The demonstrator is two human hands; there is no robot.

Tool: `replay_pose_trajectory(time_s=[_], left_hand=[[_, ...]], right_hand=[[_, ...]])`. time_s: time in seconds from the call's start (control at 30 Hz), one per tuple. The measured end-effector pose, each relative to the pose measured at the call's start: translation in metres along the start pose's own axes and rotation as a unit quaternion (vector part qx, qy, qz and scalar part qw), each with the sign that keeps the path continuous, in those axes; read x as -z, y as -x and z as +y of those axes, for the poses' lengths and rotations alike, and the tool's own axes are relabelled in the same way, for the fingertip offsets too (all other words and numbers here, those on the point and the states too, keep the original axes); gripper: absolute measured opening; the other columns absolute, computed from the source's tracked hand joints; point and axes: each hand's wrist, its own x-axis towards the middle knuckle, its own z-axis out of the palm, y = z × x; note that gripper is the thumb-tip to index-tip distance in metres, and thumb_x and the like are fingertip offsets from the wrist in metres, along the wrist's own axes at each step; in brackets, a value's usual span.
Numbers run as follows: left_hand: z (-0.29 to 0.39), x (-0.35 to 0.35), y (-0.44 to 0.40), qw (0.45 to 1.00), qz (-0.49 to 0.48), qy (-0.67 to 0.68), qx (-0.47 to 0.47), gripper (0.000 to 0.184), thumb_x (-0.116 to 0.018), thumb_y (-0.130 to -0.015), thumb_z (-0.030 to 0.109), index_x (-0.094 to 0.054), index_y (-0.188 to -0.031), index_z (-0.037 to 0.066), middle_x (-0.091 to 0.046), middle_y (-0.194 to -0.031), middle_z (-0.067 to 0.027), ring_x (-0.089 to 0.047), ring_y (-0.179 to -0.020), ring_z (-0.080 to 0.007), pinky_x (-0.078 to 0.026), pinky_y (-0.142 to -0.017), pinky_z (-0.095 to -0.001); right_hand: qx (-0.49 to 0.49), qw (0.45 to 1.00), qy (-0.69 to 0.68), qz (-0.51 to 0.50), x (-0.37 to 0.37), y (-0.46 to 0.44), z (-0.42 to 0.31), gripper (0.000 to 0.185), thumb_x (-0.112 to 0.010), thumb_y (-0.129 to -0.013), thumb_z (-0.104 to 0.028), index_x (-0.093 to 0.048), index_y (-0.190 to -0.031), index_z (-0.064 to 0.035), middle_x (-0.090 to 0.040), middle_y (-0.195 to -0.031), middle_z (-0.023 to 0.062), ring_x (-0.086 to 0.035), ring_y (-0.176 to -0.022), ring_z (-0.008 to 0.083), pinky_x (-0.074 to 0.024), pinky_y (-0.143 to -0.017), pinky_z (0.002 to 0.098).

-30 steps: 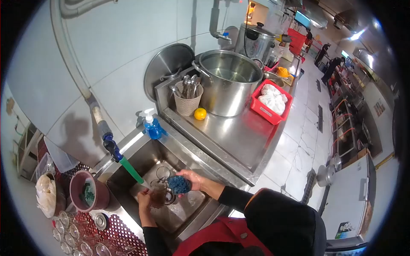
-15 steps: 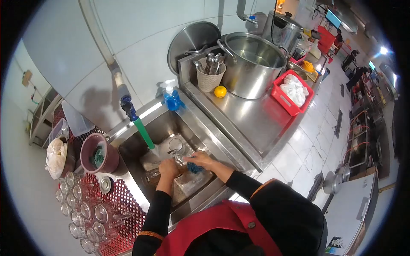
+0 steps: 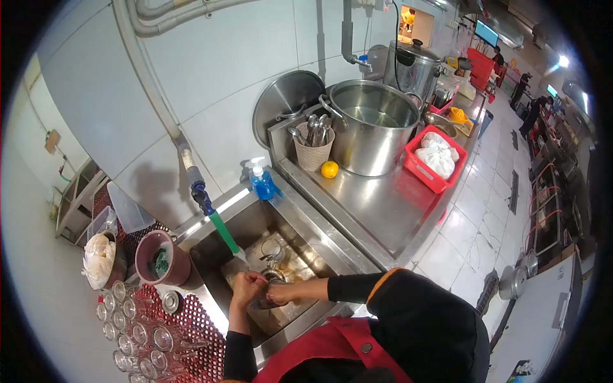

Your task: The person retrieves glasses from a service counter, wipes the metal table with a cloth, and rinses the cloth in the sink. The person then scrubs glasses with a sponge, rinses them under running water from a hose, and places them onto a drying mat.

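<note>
Both hands are close together low in the steel sink [image 3: 211, 255]. My left hand [image 3: 246, 288] is closed at a clear glass mug [image 3: 273, 276], its fingers bent near the rim. My right hand [image 3: 282, 293] presses against the same mug from the right, fingers curled. The blue scouring pad that showed in this hand earlier is hidden now. Another clear glass mug [image 3: 272, 247] lies in the sink just beyond the hands. A green hose [image 3: 225, 233] on the tap runs water down beside them.
Several glass mugs [image 3: 163, 338] stand on a red perforated mat at left, near a brown bucket [image 3: 182, 268]. A blue soap bottle [image 3: 262, 185] stands at the sink's back corner. Rightward are a cutlery holder [image 3: 313, 153], large pot [image 3: 377, 150], orange fruit [image 3: 329, 170] and red basket [image 3: 421, 171].
My right hand has moved left and down against my left hand, and the blue scouring pad has gone out of sight. The camera view has shifted, so the scene sits lower.
</note>
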Motion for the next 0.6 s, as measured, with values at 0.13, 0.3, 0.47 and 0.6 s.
replay_pose_trajectory(time_s=[0.13, 0.3, 0.47, 0.6], left_hand=[[0.026, -0.025, 0.016, 0.961, 0.046, -0.257, -0.094, 0.008, -0.059, -0.064, 0.007, -0.064, -0.07, 0.007, -0.059, -0.057, -0.0093, -0.057, -0.052, -0.0165, -0.044, -0.051, -0.0279], [0.013, -0.016, 0.018, 0.941, 0.229, -0.206, -0.143, 0.007, -0.06, -0.064, 0.003, -0.061, -0.071, 0.005, -0.059, -0.06, -0.0116, -0.059, -0.054, -0.0185, -0.043, -0.049, -0.0271], [-0.02, 0.012, 0.016, 0.975, 0.195, 0.073, -0.072, 0.01, -0.051, -0.068, -0.008, -0.057, -0.067, 0.0, -0.055, -0.057, -0.0011, -0.053, -0.055, -0.0066, -0.04, -0.048, -0.0205], [0.002, 0.002, 0.015, 0.977, 0.125, -0.075, -0.158, 0.01, -0.055, -0.063, -0.008, -0.055, -0.064, 0.002, -0.052, -0.056, 0.0011, -0.047, -0.051, -0.0046, -0.038, -0.049, -0.0189]], right_hand=[[0.026, 0.89, -0.317, 0.325, -0.084, -0.026, 0.03, 0.015, -0.057, -0.072, -0.015, -0.058, -0.084, -0.0054, -0.058, -0.089, 0.0095, -0.052, -0.087, 0.016, -0.0426, -0.068, 0.0315], [-0.23, 0.804, -0.462, 0.296, -0.016, -0.033, -0.012, 0.015, -0.052, -0.075, -0.015, -0.059, -0.083, -0.0039, -0.059, -0.084, 0.0122, -0.055, -0.081, 0.0225, -0.0439, -0.067, 0.0339], [-0.171, 0.956, -0.129, 0.201, 0.042, -0.008, -0.043, 0.016, -0.049, -0.072, -0.013, -0.058, -0.071, -0.0002, -0.057, -0.073, 0.0213, -0.056, -0.068, 0.0332, -0.0451, -0.064, 0.0369], [0.109, 0.988, 0.105, 0.039, 0.018, 0.007, -0.022, 0.015, -0.049, -0.073, -0.013, -0.057, -0.075, -0.0007, -0.057, -0.075, 0.017, -0.055, -0.071, 0.032, -0.0444, -0.068, 0.037]])
